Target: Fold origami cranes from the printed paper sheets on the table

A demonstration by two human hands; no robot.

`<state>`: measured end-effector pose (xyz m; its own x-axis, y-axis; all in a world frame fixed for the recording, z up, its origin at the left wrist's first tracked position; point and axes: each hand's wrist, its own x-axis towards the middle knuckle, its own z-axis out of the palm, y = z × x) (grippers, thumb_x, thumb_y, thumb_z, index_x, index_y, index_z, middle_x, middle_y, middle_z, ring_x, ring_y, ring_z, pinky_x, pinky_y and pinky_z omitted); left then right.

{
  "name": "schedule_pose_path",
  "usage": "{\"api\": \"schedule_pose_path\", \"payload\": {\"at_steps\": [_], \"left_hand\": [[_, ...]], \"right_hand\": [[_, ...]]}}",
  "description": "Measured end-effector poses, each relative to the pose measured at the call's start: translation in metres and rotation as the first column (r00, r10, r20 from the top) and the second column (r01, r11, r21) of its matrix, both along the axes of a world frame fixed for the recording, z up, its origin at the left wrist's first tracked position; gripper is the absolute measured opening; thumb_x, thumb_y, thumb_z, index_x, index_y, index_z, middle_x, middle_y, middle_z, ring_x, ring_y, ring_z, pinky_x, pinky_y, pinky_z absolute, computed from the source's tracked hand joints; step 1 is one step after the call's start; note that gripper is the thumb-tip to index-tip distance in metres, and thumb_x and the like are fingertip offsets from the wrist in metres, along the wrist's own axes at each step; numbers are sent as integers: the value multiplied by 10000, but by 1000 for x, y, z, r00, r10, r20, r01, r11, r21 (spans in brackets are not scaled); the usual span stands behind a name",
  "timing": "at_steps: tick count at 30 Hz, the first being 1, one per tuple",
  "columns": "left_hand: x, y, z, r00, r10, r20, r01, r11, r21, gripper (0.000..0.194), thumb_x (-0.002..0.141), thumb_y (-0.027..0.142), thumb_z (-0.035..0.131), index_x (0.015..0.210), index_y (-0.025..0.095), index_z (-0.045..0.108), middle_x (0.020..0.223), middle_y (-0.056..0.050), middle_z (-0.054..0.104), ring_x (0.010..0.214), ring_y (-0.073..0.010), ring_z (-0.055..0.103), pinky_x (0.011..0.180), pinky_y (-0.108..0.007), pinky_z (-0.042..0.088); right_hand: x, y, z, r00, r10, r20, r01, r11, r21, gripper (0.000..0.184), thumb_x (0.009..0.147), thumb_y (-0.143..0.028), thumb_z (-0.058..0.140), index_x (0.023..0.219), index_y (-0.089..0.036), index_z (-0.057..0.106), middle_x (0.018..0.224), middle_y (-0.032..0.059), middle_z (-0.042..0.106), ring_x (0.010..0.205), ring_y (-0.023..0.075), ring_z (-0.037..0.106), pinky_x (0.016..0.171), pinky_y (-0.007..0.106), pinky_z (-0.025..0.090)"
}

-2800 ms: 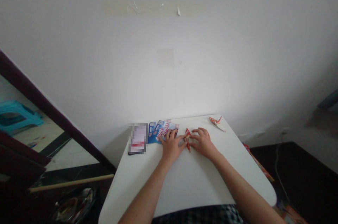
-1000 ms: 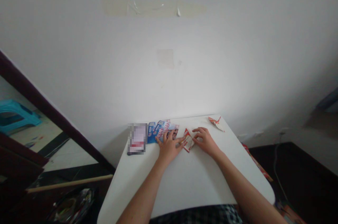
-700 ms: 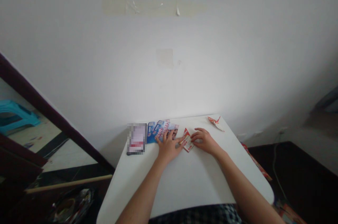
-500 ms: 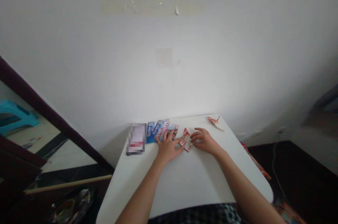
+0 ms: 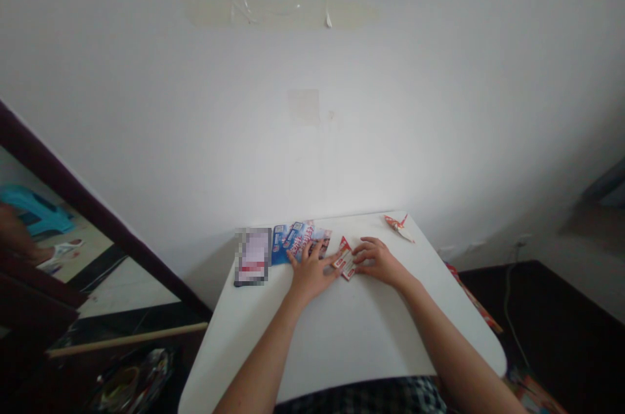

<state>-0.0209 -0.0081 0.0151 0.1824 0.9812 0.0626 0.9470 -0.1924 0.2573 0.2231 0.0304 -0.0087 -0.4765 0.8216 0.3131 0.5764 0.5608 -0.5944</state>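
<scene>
A small folded paper point(image 5: 346, 263), red and white with a pointed top, lies on the white table point(image 5: 351, 336) between my hands. My left hand point(image 5: 312, 272) is spread, its fingers over blue printed leaflets point(image 5: 299, 235) and its thumb against the paper's left edge. Curled fingers of my right hand point(image 5: 381, 262) close on the paper's right edge; the exact hold is hard to make out. A folded paper crane point(image 5: 398, 226), orange-red and white, rests at the table's back right corner.
A phone-like device point(image 5: 252, 258), its screen blurred, lies at the table's left edge. The white wall point(image 5: 312, 166) stands right behind the table. At the lower left are a bag-lined bin point(image 5: 127, 381) and a pole point(image 5: 131, 339). A blue stool point(image 5: 39, 209) shows beyond the doorway.
Both hands and the folded paper stay almost in place, with only slight shifts of the right fingers. Another person's leg and sandalled foot have come into view at the far left.
</scene>
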Motion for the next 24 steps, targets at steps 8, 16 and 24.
{"api": "schedule_pose_path", "payload": {"at_steps": [8, 16, 24], "left_hand": [[1, 2, -2, 1000, -6, 5, 6, 1000, 9, 441, 869, 664, 548, 1308, 615, 545, 1620, 42, 379, 1487, -414, 244, 1115, -814, 2], [0, 2, -3, 1000, -5, -7, 5, 1000, 28, 443, 859, 692, 534, 1296, 623, 552, 1620, 56, 377, 1480, -412, 262, 1124, -807, 32], [0, 1, 2, 1000, -6, -9, 6, 1000, 3, 455, 846, 702, 546, 1295, 624, 553, 1616, 63, 381, 1475, -409, 267, 1136, -792, 30]], "right_hand": [[-2, -6, 9, 998, 35, 45, -37, 999, 25, 100, 793, -367, 803, 892, -353, 811, 1143, 30, 724, 1317, 313, 492, 1105, 525, 386], [-8, -11, 7, 996, 40, 76, -47, 995, 89, 137, 832, -332, 766, 956, -372, 808, 1179, 64, 671, 1296, 313, 481, 1095, 511, 399], [-19, -11, -7, 996, -88, 32, 83, 987, 135, 31, 797, -239, 738, 801, -254, 765, 1114, 75, 684, 1124, 261, 609, 1077, 497, 401]]}}
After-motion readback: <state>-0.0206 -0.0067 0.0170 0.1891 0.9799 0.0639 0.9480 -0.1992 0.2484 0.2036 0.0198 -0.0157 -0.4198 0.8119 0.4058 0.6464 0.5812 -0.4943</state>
